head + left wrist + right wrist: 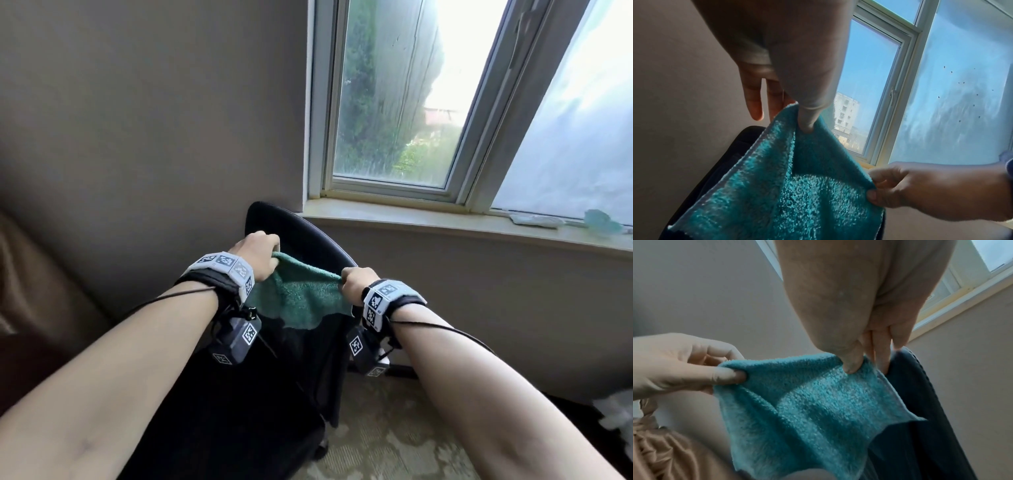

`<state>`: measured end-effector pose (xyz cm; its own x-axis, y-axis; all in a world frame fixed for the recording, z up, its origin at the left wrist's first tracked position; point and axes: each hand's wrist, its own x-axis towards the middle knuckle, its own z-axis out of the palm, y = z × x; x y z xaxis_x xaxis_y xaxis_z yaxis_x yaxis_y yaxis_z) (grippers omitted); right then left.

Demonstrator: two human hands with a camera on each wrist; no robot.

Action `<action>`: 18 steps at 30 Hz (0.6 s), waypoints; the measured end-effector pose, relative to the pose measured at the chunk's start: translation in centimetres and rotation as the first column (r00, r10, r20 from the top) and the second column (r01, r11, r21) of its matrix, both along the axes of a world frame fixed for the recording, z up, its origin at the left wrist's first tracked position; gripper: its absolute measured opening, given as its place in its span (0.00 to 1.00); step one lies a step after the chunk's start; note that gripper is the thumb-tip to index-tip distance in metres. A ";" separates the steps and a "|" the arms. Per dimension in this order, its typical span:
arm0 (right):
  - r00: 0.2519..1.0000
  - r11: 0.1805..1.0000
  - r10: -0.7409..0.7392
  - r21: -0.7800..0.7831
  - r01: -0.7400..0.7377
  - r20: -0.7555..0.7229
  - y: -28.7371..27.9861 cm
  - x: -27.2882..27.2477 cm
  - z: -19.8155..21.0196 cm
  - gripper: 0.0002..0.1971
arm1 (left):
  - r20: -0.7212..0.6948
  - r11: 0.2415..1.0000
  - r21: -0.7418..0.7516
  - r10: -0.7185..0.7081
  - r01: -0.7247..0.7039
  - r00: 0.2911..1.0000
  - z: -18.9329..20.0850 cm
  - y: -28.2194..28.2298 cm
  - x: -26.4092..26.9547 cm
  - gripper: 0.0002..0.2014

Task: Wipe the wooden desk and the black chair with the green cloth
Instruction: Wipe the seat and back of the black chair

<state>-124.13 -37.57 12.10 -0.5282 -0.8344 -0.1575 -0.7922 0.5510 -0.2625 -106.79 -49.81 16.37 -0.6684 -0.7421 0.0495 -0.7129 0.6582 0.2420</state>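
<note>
The green cloth [297,296] hangs spread between my two hands in front of the black chair [301,236], just at its backrest top. My left hand [261,254] pinches the cloth's upper left corner between thumb and fingers. My right hand [356,280] pinches the upper right corner. In the left wrist view the cloth [797,186] drapes down from my left thumb, with the right hand [920,186] holding its far corner. In the right wrist view the cloth [807,410] lies against the chair back [920,402], and the left hand [684,363] grips its other corner. The wooden desk is out of view.
A window [394,102] with a sill [445,222] stands behind the chair on the right; small items lie on the sill at far right. A grey wall [154,120] is behind on the left. A brown sofa [34,291] sits at left. Carpet [394,428] lies below.
</note>
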 end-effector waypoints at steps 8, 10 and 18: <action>0.989 0.987 0.125 -0.089 -0.132 -0.078 -4.7 0.2 0.4 0.12 | -0.108 0.989 0.051 0.146 -0.141 0.983 -0.9 -2.3 3.2 0.02; 0.991 0.983 0.072 -0.162 -0.089 -0.109 -6.0 0.3 0.6 0.10 | -0.118 0.985 0.068 0.163 -0.156 0.979 -1.5 -3.4 3.7 0.04; 0.997 0.976 -0.035 -0.216 0.020 -0.069 -12.0 3.3 -0.3 0.09 | -0.082 0.991 0.066 0.125 -0.120 0.989 -3.4 -12.5 6.3 0.06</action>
